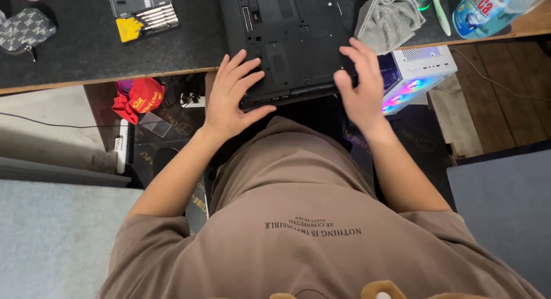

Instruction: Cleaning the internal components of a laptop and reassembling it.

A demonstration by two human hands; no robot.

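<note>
while both open hands, left hand (229, 98) and right hand (360, 86), rest spread-fingered on the upturned black laptop (290, 35), grasping nothing, the step looks like steadying it, and next calls for a firm grip.

Repair desk: screwdriver set (144, 13); upturned laptop (287, 35)

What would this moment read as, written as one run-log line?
left hand: flat on laptop underside, near edge | right hand: at laptop's right edge | nearby: grey cloth, screwdriver set
</note>
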